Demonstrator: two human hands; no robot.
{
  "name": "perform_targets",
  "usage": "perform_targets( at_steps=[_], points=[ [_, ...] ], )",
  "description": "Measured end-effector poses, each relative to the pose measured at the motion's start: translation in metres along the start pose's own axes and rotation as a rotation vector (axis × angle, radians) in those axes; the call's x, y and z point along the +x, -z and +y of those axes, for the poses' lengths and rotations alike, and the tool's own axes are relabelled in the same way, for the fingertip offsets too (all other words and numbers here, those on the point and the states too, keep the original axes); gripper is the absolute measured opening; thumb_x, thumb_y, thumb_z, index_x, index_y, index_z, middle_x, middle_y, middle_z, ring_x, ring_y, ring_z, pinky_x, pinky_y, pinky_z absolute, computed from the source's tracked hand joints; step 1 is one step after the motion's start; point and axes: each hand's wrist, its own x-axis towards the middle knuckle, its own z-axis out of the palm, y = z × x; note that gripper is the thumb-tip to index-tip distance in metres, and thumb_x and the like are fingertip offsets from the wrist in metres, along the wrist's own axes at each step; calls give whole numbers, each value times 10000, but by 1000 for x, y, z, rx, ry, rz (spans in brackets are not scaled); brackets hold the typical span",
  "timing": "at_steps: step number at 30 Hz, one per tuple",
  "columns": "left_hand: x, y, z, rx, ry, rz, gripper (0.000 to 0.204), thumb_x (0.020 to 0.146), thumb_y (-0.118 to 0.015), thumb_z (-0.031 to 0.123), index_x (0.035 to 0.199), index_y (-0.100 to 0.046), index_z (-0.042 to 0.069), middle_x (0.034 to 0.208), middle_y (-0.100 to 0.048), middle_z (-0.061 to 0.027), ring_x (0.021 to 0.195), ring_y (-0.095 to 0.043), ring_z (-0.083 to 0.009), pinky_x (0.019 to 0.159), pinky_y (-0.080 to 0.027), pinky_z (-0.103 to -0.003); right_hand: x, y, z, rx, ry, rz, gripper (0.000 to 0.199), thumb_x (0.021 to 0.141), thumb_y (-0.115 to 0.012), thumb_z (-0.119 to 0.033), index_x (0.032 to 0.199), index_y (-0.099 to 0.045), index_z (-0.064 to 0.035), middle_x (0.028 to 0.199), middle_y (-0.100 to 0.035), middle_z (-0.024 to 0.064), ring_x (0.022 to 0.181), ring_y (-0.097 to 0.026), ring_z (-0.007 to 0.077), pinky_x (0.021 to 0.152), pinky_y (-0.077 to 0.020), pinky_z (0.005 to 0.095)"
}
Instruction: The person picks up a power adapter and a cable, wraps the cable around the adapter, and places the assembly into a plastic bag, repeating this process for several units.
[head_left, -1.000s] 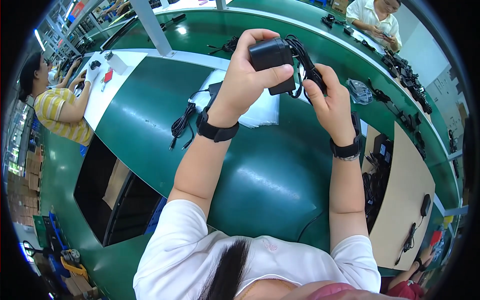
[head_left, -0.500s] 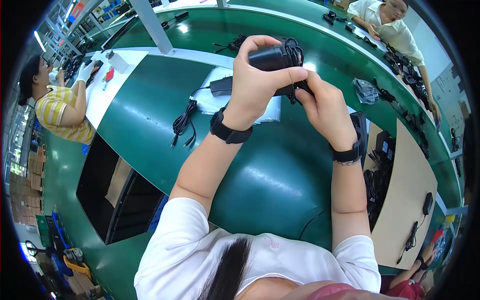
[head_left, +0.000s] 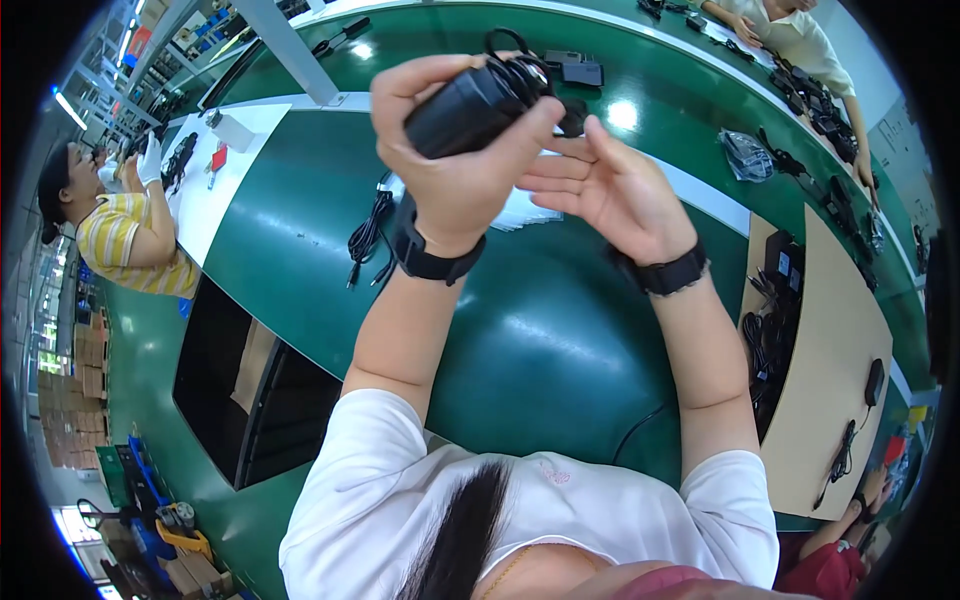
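My left hand (head_left: 445,190) is closed round a black power adapter (head_left: 452,118), holding it up above the green bench. Its black cord is bundled at the adapter's right end, with a loop sticking up. Just right of the bundle is my right hand (head_left: 632,200), palm turned up and fingers stretched out; nothing shows in it. Below the hands lies a stack of clear plastic bags (head_left: 528,213), partly hidden by them. A coiled black cable (head_left: 368,240) rests on the bench to the left of my left wrist.
At right, a cardboard box (head_left: 825,380) holds black adapters and cords, with another adapter (head_left: 875,382) on its flap. More adapters (head_left: 580,72) lie beyond the bench rail. An open black bin (head_left: 215,370) is at lower left. Co-workers sit at left and far right.
My left hand has tilted the adapter and moved it left. My right hand has let go of the cord bundle and opened out, palm up.
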Motion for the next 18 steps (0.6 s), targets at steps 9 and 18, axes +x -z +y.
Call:
perform_targets(
  at_steps=[9, 18],
  points=[
    [-16, -22, 11, -196, 769, 7, 434, 657, -669, -88, 1001, -420, 1, 889, -590, -150, 785, -620, -219, 724, -530, -326, -8, 8, -10, -185, 297, -32, 304, 934, -434, -254, 1081, -539, -9, 958, -589, 53, 854, -549, 119, 737, -451, 256],
    [-21, -26, -3, -425, 726, 29, 433, 747, -633, -16, 1109, -398, 21, 983, -563, -108, 889, -575, -197, 793, -494, -310, -1, 3, 11, -936, 747, 206, 499, 764, -699, -184, 1151, -462, 22, 1014, -566, 57, 938, -523, 123, 826, -430, 254]
  ],
)
